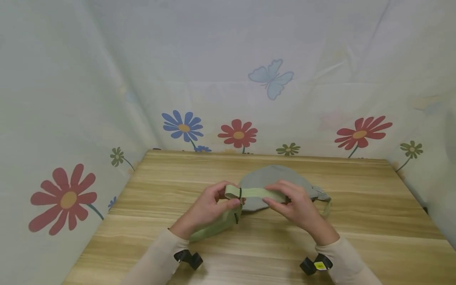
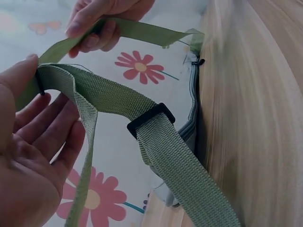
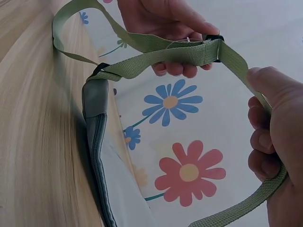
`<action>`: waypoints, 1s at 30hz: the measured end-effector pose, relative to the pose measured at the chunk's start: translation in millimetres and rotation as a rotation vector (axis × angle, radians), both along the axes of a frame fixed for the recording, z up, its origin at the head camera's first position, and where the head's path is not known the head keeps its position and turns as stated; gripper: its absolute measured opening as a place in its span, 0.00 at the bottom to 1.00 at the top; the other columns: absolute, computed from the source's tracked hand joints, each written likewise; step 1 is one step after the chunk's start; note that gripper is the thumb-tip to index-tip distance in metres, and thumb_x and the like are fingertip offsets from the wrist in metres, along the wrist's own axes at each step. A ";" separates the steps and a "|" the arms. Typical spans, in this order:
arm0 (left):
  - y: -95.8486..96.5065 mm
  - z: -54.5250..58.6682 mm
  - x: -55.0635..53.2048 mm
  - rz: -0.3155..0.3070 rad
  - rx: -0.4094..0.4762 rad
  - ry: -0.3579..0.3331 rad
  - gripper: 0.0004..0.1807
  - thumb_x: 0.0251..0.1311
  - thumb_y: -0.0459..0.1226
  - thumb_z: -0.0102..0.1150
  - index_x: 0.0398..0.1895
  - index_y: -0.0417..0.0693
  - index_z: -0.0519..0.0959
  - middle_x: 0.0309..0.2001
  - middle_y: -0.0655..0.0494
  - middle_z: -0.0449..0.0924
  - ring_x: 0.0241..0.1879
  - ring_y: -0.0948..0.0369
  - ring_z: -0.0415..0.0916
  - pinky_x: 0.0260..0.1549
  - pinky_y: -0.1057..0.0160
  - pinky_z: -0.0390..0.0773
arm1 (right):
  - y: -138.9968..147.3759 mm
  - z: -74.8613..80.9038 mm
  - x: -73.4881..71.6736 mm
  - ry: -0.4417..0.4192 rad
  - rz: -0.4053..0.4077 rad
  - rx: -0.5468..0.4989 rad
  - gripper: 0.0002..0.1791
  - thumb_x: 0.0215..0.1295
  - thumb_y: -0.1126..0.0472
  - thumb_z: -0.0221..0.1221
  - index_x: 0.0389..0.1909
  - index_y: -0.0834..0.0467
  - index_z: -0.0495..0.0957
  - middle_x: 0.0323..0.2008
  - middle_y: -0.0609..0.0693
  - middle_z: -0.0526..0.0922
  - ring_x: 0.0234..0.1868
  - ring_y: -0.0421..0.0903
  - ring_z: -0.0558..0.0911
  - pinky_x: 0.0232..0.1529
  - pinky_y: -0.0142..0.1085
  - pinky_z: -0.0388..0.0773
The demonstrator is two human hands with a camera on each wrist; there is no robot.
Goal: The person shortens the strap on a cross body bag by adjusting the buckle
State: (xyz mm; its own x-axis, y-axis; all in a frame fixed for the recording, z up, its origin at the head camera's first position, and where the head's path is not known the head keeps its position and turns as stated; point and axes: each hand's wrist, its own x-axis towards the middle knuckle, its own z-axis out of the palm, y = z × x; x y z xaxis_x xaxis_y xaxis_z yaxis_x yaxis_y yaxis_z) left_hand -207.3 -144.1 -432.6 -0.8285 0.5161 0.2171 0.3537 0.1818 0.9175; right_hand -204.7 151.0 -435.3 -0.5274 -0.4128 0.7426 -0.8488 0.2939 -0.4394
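Note:
A grey fabric bag (image 1: 274,176) with a zipped edge lies on the table beyond the hands. Its green webbing strap (image 1: 254,192) is raised and stretched between them. My left hand (image 1: 210,204) grips the strap at a black slider buckle (image 3: 214,45), thumb on one side and fingers on the other, where the webbing forms a small loop. To the right, my right hand (image 1: 293,200) pinches the strap between thumb and fingers. A second black buckle (image 2: 150,119) sits on the strap below the left hand in the left wrist view.
The wooden table (image 1: 153,174) bears the bag and the trailing strap. A pale curtain (image 1: 213,59) printed with flowers and a butterfly hangs behind the table and along its sides. Each wrist wears a black camera mount (image 1: 189,259).

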 end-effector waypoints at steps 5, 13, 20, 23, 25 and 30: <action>-0.6 -2.2 0.0 0.012 0.036 0.006 0.13 0.75 0.42 0.68 0.56 0.48 0.82 0.51 0.50 0.91 0.50 0.61 0.85 0.52 0.62 0.82 | -0.5 0.5 0.6 0.000 0.007 -0.009 0.11 0.72 0.58 0.72 0.50 0.57 0.88 0.36 0.47 0.86 0.27 0.32 0.70 0.26 0.22 0.70; 7.7 -7.6 -0.3 -0.003 0.090 0.033 0.15 0.73 0.41 0.70 0.57 0.47 0.83 0.50 0.50 0.87 0.48 0.61 0.84 0.52 0.61 0.84 | -8.3 1.6 1.0 0.000 0.018 -0.019 0.14 0.75 0.51 0.68 0.49 0.58 0.88 0.36 0.48 0.87 0.28 0.35 0.74 0.28 0.24 0.72; 16.5 -7.8 1.2 -0.021 0.107 0.048 0.16 0.73 0.44 0.70 0.58 0.49 0.84 0.52 0.52 0.87 0.49 0.61 0.84 0.53 0.58 0.84 | -15.2 3.1 2.3 -0.003 0.043 0.007 0.11 0.72 0.57 0.72 0.50 0.57 0.88 0.38 0.49 0.88 0.30 0.35 0.76 0.28 0.23 0.73; 19.6 -7.7 1.9 -0.025 0.114 0.080 0.14 0.74 0.43 0.69 0.57 0.49 0.84 0.52 0.51 0.87 0.49 0.61 0.84 0.54 0.56 0.84 | -16.6 4.4 3.1 0.008 0.042 0.019 0.12 0.73 0.56 0.71 0.51 0.58 0.88 0.39 0.49 0.88 0.30 0.36 0.76 0.28 0.23 0.73; 21.3 -7.0 3.2 -0.008 0.110 0.094 0.13 0.74 0.43 0.68 0.56 0.51 0.84 0.51 0.52 0.87 0.49 0.62 0.84 0.54 0.55 0.84 | -17.0 5.0 3.2 0.011 0.035 0.032 0.13 0.74 0.54 0.70 0.51 0.58 0.88 0.40 0.49 0.88 0.30 0.36 0.76 0.28 0.22 0.73; 24.4 -4.9 6.8 0.035 0.100 0.088 0.13 0.72 0.42 0.71 0.56 0.55 0.84 0.50 0.57 0.87 0.50 0.62 0.83 0.54 0.54 0.82 | -17.4 6.5 3.1 0.008 0.026 0.059 0.16 0.76 0.48 0.66 0.52 0.57 0.88 0.40 0.48 0.88 0.30 0.34 0.76 0.28 0.22 0.73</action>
State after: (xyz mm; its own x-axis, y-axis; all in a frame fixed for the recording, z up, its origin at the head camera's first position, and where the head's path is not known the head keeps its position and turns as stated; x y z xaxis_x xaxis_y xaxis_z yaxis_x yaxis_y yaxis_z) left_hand -200.5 -119.6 -437.5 -0.8211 0.4593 0.3388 0.4290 0.1052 0.8971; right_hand -201.7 133.6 -428.8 -0.5096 -0.4698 0.7209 -0.8602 0.2967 -0.4147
